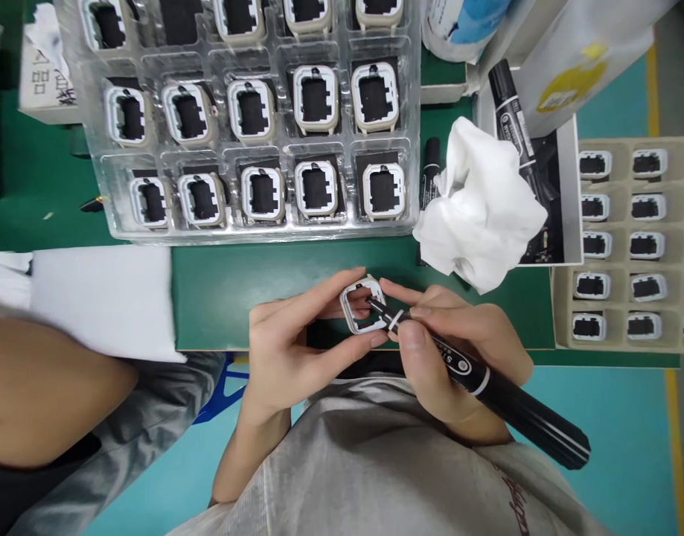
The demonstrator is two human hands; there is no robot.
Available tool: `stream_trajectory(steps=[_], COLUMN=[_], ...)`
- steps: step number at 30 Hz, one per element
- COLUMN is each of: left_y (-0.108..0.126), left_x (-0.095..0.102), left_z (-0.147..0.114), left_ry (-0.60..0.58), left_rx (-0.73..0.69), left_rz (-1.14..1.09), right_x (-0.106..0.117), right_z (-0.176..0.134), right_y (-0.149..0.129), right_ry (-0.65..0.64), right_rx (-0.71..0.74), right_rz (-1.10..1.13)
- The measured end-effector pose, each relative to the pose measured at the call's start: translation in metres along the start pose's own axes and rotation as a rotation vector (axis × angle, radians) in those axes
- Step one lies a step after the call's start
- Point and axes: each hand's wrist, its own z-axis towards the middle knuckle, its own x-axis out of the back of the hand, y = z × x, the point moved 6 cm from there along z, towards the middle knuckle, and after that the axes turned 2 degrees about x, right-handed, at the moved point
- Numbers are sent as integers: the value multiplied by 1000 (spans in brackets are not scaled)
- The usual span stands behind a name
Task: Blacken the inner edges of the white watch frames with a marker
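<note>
Over the front edge of the green table, my left hand (297, 339) pinches a small white square frame (351, 318) with rounded corners, shaped like a watch case. Its thumb and index finger grip two opposite sides. A black marker (470, 372) lies in my right hand (453, 350), held like a pen. The marker's dark tip reaches the inner edge of the frame; whether it touches cannot be made out. Part of the frame's right side is hidden behind the marker and fingers.
A clear plastic tray (263, 237) with several similar frames lies ahead. Crumpled white tissue (481, 208) rests against an open white box (570, 193) holding another marker (512, 112). Right of it stands a beige tray (565, 298) of frames. Bottles (587, 67) stand behind; another person's arm (51, 387) is at left.
</note>
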Motion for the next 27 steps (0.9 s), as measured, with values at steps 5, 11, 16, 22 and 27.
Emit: stream_trajectory(steps=[5, 11, 16, 22, 27], left_y=[0, -2, -7, -11, -12], left_x=[0, 1, 3, 1, -2], left_z=[3, 9, 11, 9, 10], left_ry=[-32, -54, -48, -95, -150], left_rx=[8, 56, 108, 132, 124], left_rz=[-83, -261, -355, -353, -322], right_x=[3, 1, -3, -4, -5], right_z=[-3, 0, -5, -6, -4], right_y=[-1, -3, -1, 0, -4], right_ry=[144, 34, 83, 62, 97], right_rx=[105, 173, 261, 246, 273], right_rz=[11, 9, 23, 72, -1])
